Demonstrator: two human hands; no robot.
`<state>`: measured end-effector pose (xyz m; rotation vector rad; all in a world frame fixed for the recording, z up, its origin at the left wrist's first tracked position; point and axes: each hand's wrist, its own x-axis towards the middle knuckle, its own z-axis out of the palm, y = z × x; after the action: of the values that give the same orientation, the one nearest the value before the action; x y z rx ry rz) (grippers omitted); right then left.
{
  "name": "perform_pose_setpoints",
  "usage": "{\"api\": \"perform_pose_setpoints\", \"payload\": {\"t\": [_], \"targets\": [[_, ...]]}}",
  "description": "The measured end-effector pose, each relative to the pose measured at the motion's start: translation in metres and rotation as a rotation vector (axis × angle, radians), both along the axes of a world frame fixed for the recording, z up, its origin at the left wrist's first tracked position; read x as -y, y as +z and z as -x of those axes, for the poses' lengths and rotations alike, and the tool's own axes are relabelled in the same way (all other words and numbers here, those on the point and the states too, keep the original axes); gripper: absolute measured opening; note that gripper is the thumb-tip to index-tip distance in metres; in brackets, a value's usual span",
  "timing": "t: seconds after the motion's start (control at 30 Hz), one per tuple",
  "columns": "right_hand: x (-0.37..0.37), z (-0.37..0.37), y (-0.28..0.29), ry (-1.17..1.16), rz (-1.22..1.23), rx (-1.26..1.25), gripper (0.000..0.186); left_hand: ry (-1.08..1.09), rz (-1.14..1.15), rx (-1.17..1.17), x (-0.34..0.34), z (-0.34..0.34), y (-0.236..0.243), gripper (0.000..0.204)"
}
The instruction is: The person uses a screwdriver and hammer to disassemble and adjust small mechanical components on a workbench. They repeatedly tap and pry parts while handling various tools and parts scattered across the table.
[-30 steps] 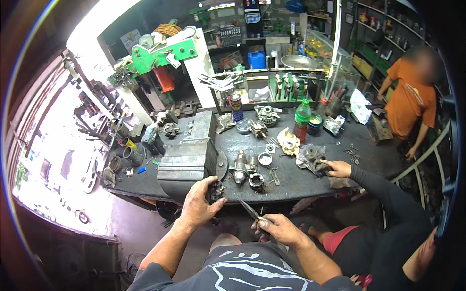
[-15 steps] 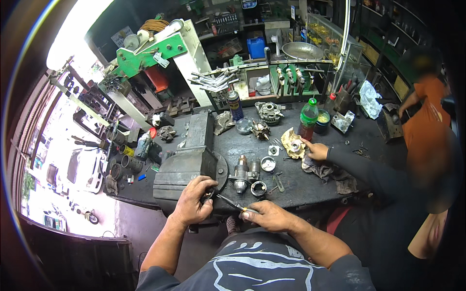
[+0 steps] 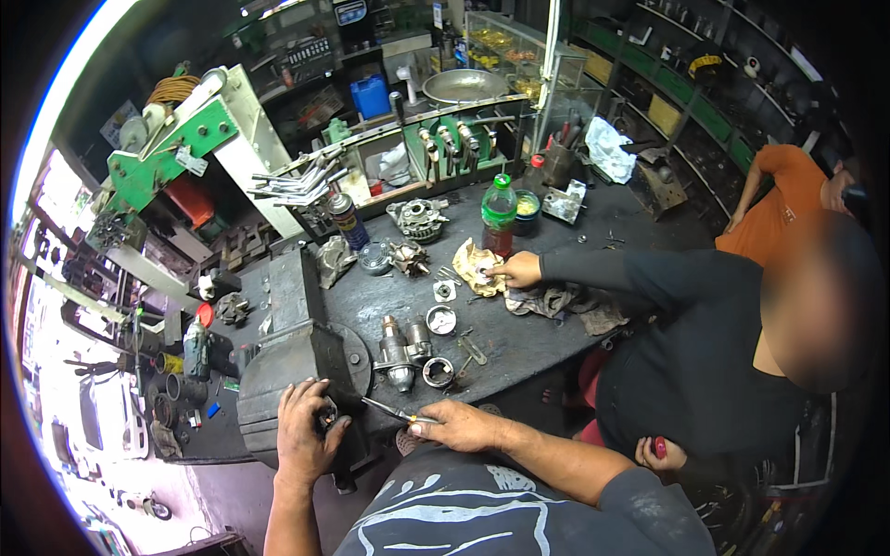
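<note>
My left hand [image 3: 304, 428] rests by the front of a large dark metal vise [image 3: 283, 394], fingers curled round a small dark part [image 3: 326, 415] with a coppery spot. Most of that part is hidden. In my right hand [image 3: 456, 426] is a pair of slim pliers [image 3: 386, 410] with yellow on the handles, its tips pointing toward the vise and apart from the dark part. Beyond the pliers a starter motor [image 3: 396, 357] lies on the bench, beside a ring-shaped housing [image 3: 438, 372], a round metal cap [image 3: 441, 320] and a small strip of metal [image 3: 474, 349].
A co-worker's hand [image 3: 521, 269] touches a crumpled yellowish cloth [image 3: 475, 267] on the dark bench [image 3: 528, 338]. Behind stand a green-capped bottle [image 3: 499, 218], an alternator [image 3: 417, 221] and a spray can [image 3: 348, 222]. Another person in orange [image 3: 774, 190] is at the far right.
The view has swung right, so the bench things sit farther left. More of the co-worker shows, including another hand with a red object. My hands keep hold of the part and the pliers.
</note>
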<state>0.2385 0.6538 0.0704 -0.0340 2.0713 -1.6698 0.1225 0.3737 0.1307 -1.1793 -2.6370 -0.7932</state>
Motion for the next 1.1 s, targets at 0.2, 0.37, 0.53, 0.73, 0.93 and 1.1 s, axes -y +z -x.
{"api": "perform_pose_setpoints", "payload": {"t": [0.2,0.37,0.53,0.73,0.93,1.1], "targets": [[-0.004,-0.012,-0.038,-0.195,0.053,0.124,0.045,-0.004,0.034,-0.013,0.001,-0.007,0.004,0.040],[-0.044,0.000,-0.056,-0.721,0.756,0.306,0.034,0.073,-0.077,0.017,0.005,-0.009,0.000,0.025],[-0.096,0.026,-0.077,-0.915,0.709,0.226,0.028,0.126,-0.071,0.064,0.008,-0.014,0.010,0.022],[-0.041,-0.005,-0.028,-0.327,0.125,0.122,0.034,0.136,-0.143,0.115,0.003,-0.009,0.008,0.021],[0.005,0.000,0.006,0.061,-0.084,-0.017,0.044,0.238,-0.102,0.056,0.000,-0.021,0.000,0.021],[0.005,0.008,0.012,0.115,-0.020,0.015,0.043,0.218,-0.100,0.013,-0.002,-0.022,-0.006,0.015]]}}
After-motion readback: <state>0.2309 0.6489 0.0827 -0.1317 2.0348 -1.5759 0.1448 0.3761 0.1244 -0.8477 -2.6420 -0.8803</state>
